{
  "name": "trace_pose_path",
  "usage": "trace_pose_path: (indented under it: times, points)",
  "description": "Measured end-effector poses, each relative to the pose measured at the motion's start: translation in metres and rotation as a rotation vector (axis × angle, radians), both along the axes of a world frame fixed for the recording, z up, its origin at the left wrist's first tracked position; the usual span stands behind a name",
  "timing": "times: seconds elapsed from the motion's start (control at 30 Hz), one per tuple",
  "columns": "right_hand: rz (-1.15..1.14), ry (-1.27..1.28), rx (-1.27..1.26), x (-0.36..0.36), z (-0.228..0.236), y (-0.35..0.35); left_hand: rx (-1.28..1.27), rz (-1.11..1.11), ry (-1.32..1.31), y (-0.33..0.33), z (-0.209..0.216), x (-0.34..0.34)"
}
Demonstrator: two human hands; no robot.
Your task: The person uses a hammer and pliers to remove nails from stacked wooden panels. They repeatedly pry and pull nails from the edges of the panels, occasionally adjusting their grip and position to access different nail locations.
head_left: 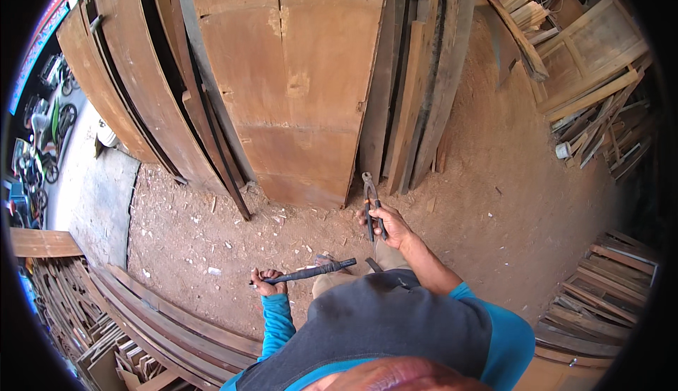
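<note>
My left hand (268, 281) is closed round one end of a dark rod (311, 272). The rod points to the right across my knees, and its thicker outer part looks wrapped in black. In my right hand (392, 226) is a pair of pincers (370, 192) with dark handles, the fingers curled about the handles. The pincers' metal jaws point away from me, close to the foot of a large brown wooden panel (296, 109) that stands upright ahead. A short dark strip (373, 265) shows at my lap; its kind is unclear.
More boards (162, 94) lean left of the panel, and planks (402, 94) stand right of it. Wood chips litter the dirt floor (205, 243). Scrap wood (600, 130) is heaped at far right. Stacked lumber (191, 349) lies near left, wooden frames (600, 292) near right. Motorcycles (42, 137) stand outside.
</note>
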State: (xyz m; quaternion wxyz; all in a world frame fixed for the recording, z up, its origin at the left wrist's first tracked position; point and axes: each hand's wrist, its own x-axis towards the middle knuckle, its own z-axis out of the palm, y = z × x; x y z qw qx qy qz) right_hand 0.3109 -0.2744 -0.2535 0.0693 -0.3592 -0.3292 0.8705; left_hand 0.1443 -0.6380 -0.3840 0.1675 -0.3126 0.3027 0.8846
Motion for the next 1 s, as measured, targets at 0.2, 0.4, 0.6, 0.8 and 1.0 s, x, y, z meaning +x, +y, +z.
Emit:
trace_pose_path:
  times: [0.2,0.4,0.6,0.8,1.0]
  points:
    - [-0.046,0.107,0.102,-0.018,0.047,0.055,0.064,-0.026,-0.039,0.031,0.003,-0.010]
    - [-0.046,0.141,0.449,-0.050,0.089,0.164,0.056,0.095,-0.013,0.089,-0.002,0.003]
    - [-0.095,0.217,0.994,-0.090,0.170,0.274,0.101,0.055,-0.012,0.164,0.016,0.000]
    - [-0.156,0.083,1.818,-0.135,0.276,0.363,0.055,0.122,0.010,0.196,0.031,0.007]
    - [-0.174,0.010,1.817,-0.149,0.330,0.400,0.021,0.175,0.034,0.194,0.010,0.001]
